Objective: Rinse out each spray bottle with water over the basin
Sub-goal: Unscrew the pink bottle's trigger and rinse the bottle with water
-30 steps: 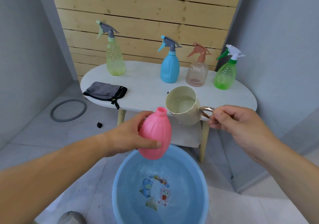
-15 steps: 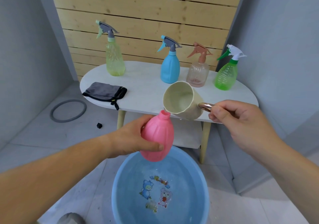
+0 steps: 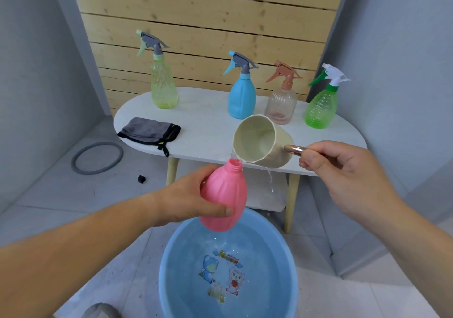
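Water (image 3: 269,179) is running off the lip of the cup (image 3: 259,143) in the head view, just right of the frame's centre. Part of it is reaching the neck of the pink bottle (image 3: 224,195), while a thin stream is falling past the neck on the right.

The left hand (image 3: 191,195) is gripping the bottle round its belly, thumb across the lower front and fingers wrapped behind. The right hand (image 3: 343,168) is pinching the cup's metal handle (image 3: 295,149) with curled fingers, tipping the cup's mouth toward the lower left.

The bottle is hanging capless at the centre of the frame, above the far rim of the blue basin (image 3: 163,273) and in front of the table (image 3: 208,121). Its long axis is running almost vertically, leaning a little to the right at the top. Its open mouth is pointing up, touching or just under the cup's lip.

Spill looks like the main risk. The mouth is narrow and the cup's lip is wide, so a steeper tip would probably be sending more water down the outside. With the bottle over the far rim, that stray stream could be landing on the floor. A wet, smooth belly could also be slipping in the one-handed grip.

Four sprayers (image 3: 241,97) are standing along the table in the upper half, and a grey cloth (image 3: 149,131) is lying at its left end.
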The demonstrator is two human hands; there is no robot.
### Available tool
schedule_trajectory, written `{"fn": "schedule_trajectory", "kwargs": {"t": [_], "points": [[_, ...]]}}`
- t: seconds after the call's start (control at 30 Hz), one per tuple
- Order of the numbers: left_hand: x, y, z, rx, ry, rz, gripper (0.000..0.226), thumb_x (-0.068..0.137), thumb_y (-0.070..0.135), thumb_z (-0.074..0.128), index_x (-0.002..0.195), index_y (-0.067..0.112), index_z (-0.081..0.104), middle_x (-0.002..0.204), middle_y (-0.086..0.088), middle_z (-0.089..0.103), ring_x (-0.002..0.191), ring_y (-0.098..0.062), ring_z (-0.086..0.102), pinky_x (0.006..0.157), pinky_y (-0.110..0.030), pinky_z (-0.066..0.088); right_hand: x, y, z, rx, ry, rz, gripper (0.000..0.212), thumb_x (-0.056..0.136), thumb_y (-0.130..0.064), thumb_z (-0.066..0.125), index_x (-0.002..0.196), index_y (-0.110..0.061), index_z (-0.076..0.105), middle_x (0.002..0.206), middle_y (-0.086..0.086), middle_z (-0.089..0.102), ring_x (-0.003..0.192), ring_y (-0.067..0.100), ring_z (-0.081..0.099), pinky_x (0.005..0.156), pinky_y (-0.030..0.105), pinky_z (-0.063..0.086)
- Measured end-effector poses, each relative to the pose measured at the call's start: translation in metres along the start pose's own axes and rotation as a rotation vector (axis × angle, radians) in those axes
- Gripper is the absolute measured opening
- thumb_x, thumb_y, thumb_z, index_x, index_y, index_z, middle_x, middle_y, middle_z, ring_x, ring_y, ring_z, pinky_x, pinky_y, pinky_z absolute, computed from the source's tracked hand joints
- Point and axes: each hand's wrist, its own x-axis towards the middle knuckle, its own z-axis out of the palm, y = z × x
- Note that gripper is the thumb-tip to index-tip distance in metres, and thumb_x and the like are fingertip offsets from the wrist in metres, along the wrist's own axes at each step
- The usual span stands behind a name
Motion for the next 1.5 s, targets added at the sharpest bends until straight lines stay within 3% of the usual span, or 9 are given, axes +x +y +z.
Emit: {"fn": "schedule_trajectory", "kwargs": {"t": [0.13, 0.43, 0.63, 1.07, 1.37, 1.5], "points": [[0.0009, -0.0014, 0.0006, -0.001, -0.003, -0.002, 0.072, 0.08, 0.009, 0.086, 0.133, 0.041, 0.05, 0.121, 0.009, 0.065, 0.108, -0.007, 0.066, 0.078, -0.022, 0.06, -0.0002, -0.0028, -0.0009, -0.004, 0.015, -0.009, 0.016, 0.094, -0.024, 0.062, 0.082, -0.032, 0.069, 0.077, -0.002, 0.068, 0.079, 0.024, 0.058, 0.065, 0.021, 0.041], [0.0015, -0.003, 0.0007, 0.009, 0.001, -0.015, 0.075, 0.079, 0.011, 0.088, 0.139, 0.037, 0.049, 0.122, 0.009, 0.065, 0.109, -0.007, 0.066, 0.078, -0.023, 0.061, -0.0021, -0.0081, -0.0031, -0.039, 0.038, -0.032, 0.019, 0.093, -0.021, 0.063, 0.076, -0.024, 0.069, 0.076, 0.005, 0.064, 0.066, 0.016, 0.05, 0.059, 0.013, 0.036], [0.002, -0.0033, 0.0005, 0.011, 0.004, -0.015, 0.076, 0.079, 0.012, 0.088, 0.14, 0.035, 0.05, 0.122, 0.009, 0.065, 0.109, -0.007, 0.066, 0.079, -0.023, 0.061, -0.0024, -0.0097, -0.0032, -0.058, 0.047, -0.044, 0.017, 0.094, -0.021, 0.063, 0.078, -0.024, 0.069, 0.075, 0.002, 0.062, 0.063, 0.007, 0.047, 0.057, 0.011, 0.035], [0.0013, -0.0027, 0.0012, 0.007, -0.011, -0.017, 0.076, 0.079, 0.012, 0.088, 0.14, 0.035, 0.05, 0.122, 0.008, 0.066, 0.109, -0.008, 0.066, 0.078, -0.022, 0.06, -0.0016, -0.0077, -0.0031, -0.08, 0.066, -0.098, 0.02, 0.093, -0.02, 0.064, 0.077, -0.031, 0.067, 0.069, -0.013, 0.058, 0.064, 0.006, 0.049, 0.059, 0.011, 0.034], [0.0001, -0.0016, 0.0031, 0.005, 0.0, -0.005, 0.068, 0.08, 0.009, 0.086, 0.129, 0.041, 0.051, 0.116, 0.013, 0.065, 0.096, 0.005, 0.067, 0.071, -0.015, 0.057, -0.0018, -0.0077, -0.0028, -0.09, 0.071, -0.157, 0.021, 0.093, -0.018, 0.065, 0.081, -0.035, 0.066, 0.079, -0.014, 0.061, 0.073, 0.002, 0.054, 0.065, 0.006, 0.036], [-0.0005, -0.0016, 0.0033, 0.008, 0.001, -0.007, 0.069, 0.081, 0.009, 0.086, 0.13, 0.041, 0.051, 0.117, 0.013, 0.065, 0.099, 0.002, 0.067, 0.072, -0.015, 0.057, -0.0025, -0.0083, -0.0032, -0.108, 0.074, -0.17, 0.02, 0.092, -0.019, 0.064, 0.082, -0.036, 0.066, 0.081, -0.014, 0.061, 0.074, 0.001, 0.055, 0.066, 0.005, 0.035]]}}
